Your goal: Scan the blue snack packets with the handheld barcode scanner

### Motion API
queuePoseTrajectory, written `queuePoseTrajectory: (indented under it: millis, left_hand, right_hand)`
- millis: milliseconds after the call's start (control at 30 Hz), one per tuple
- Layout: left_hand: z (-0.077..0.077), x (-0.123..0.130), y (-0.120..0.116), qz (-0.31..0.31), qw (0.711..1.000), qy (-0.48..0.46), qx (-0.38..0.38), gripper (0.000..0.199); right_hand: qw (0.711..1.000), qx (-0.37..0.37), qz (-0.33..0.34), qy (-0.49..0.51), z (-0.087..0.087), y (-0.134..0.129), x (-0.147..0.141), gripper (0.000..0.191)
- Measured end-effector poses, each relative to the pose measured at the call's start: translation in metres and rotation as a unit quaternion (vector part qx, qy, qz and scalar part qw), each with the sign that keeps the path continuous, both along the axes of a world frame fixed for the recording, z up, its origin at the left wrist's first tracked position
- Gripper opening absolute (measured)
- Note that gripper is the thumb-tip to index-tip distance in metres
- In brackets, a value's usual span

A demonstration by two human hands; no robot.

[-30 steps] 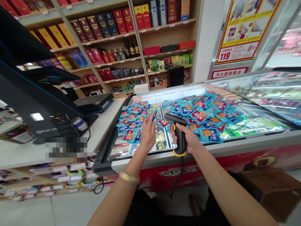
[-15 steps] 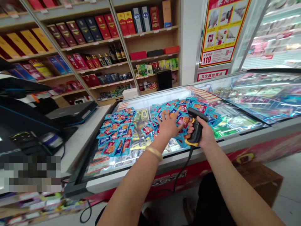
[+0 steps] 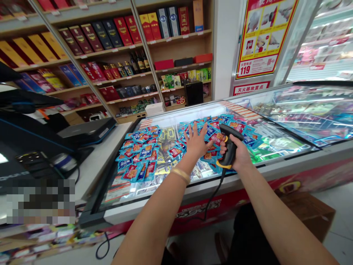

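Note:
My left hand (image 3: 196,142) is spread out over the right-hand pile of small blue and red snack packets (image 3: 175,151), its fingers apart; whether the palm presses on them I cannot tell. In my right hand (image 3: 240,154) is a black and yellow barcode scanner (image 3: 228,147), fingers wrapped round its handle and its head pointing to the left. The scanner's cable hangs down over the freezer's front edge. A second pile of the same packets (image 3: 138,154) lies to the left on the glass lid.
The chest freezer (image 3: 154,202) with its glass top stretches across in front of me. At left stand a counter (image 3: 104,151) and a dark checkout machine (image 3: 33,136). Shelves with boxed bottles (image 3: 132,31) rise behind. A cardboard box (image 3: 311,213) sits on the floor at right.
My left hand's fingers have spread and straightened slightly above the packets. The scanner stays in my right hand, almost unmoved. The whole view has shifted a little.

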State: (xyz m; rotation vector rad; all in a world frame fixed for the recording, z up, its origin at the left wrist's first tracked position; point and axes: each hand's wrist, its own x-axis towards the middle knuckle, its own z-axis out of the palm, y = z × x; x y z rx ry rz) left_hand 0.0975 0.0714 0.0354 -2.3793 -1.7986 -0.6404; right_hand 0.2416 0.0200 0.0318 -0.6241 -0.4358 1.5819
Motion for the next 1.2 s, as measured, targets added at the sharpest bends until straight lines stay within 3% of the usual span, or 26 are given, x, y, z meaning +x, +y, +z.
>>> queuePoseTrajectory:
  millis: [200,467,633,833,1067,1200]
  left_hand:
    - [0.001,-0.043,-0.026,0.034,0.999,-0.038,0.011,0.074]
    - [-0.010,-0.157,-0.065,0.176,0.977,-0.088,0.079,0.071]
    - [-0.024,-0.211,-0.092,0.271,0.955,-0.107,0.049,0.072]
    - [-0.039,-0.227,-0.104,0.288,0.953,-0.088,0.023,0.067]
    - [-0.046,-0.228,-0.105,0.250,0.963,-0.095,0.041,0.057]
    - [-0.045,-0.231,-0.106,0.234,0.955,-0.163,0.083,0.047]
  right_hand:
    - [1.000,0.024,0.007,0.002,0.008,-0.006,-0.016,0.017]
    - [0.996,0.040,0.072,-0.020,0.003,-0.023,-0.074,0.025]
    - [0.989,0.024,0.146,-0.031,-0.010,-0.037,-0.124,0.029]
    - [0.972,-0.019,0.233,-0.025,-0.017,-0.048,-0.157,0.027]
    - [0.964,-0.034,0.261,-0.048,-0.015,-0.051,-0.157,0.026]
    - [0.959,-0.029,0.276,-0.063,-0.016,-0.051,-0.156,0.026]
